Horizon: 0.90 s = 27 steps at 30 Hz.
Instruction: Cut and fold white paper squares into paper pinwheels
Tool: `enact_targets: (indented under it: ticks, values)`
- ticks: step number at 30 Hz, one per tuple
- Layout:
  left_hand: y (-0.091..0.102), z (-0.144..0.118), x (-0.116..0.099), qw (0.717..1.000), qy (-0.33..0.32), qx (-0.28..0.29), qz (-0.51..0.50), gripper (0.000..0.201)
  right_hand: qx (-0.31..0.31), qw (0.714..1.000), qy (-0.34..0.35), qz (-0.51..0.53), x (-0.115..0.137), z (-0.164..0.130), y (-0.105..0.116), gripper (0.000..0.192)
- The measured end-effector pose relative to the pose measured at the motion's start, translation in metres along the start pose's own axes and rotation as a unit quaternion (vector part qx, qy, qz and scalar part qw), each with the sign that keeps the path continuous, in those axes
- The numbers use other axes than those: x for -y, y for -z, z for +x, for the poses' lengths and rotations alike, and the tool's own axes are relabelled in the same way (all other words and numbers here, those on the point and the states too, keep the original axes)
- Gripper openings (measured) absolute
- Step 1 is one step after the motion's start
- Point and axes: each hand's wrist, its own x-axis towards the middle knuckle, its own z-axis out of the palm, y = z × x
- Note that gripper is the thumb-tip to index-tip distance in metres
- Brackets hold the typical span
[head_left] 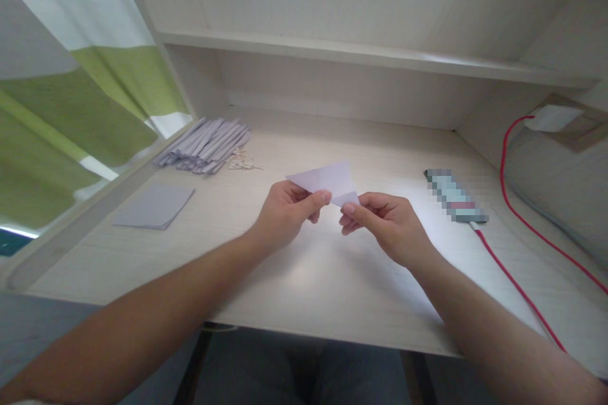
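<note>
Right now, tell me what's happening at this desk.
A person holds a folded piece of pale paper above the desk, pinched between the left hand and the right hand. A bundle of folded paper strips and a flat stack of sheets lie at the left; a phone on a red cable lies at the right.

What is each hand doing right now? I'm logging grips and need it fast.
Left hand: fingers closed, pinching the folded paper.
Right hand: fingers closed, pinching the same paper's lower corner.

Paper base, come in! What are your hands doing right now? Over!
Left hand and right hand both pinching folded paper above desk. Paper strips, paper stack off left. Nothing in the way.
</note>
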Motion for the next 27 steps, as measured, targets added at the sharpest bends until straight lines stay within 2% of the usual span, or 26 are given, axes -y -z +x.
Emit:
enact_targets:
  ticks: [3, 5, 8, 11, 13, 18, 23, 27]
  values:
    - [0.007, 0.004, 0.002, 1.000, 0.012, 0.017, -0.022, 0.026, -0.008, 1.000, 0.022, -0.012, 0.001, 0.000, 0.003, 0.031]
    - [0.014, 0.009, 0.001, 0.998, 0.014, 0.047, -0.042, 0.019, -0.014, 0.997, 0.044, -0.067, 0.002, 0.000, 0.007, 0.030]
    - [0.022, 0.016, -0.002, 0.992, 0.052, 0.100, -0.060, 0.022, -0.012, 0.985, 0.066, -0.157, 0.004, -0.003, 0.010, 0.029]
    - [0.024, 0.017, -0.007, 0.984, 0.080, 0.159, -0.028, 0.028, 0.010, 0.977, 0.082, -0.195, 0.004, -0.006, 0.010, 0.025]
    - [0.022, 0.015, -0.007, 0.982, 0.077, 0.174, 0.005, 0.031, 0.022, 0.974, 0.092, -0.208, 0.005, -0.007, 0.009, 0.024]
    - [0.016, 0.011, 0.003, 0.986, 0.054, 0.151, 0.051, 0.035, 0.027, 0.978, 0.092, -0.186, 0.006, -0.007, 0.008, 0.029]
    - [0.016, 0.012, 0.008, 0.993, 0.048, 0.106, 0.010, 0.036, 0.019, 0.989, 0.099, -0.108, 0.005, -0.005, 0.008, 0.026]
    - [0.015, 0.012, 0.005, 0.993, 0.055, 0.103, -0.011, 0.033, -0.009, 0.982, 0.135, -0.129, 0.005, -0.005, 0.007, 0.023]
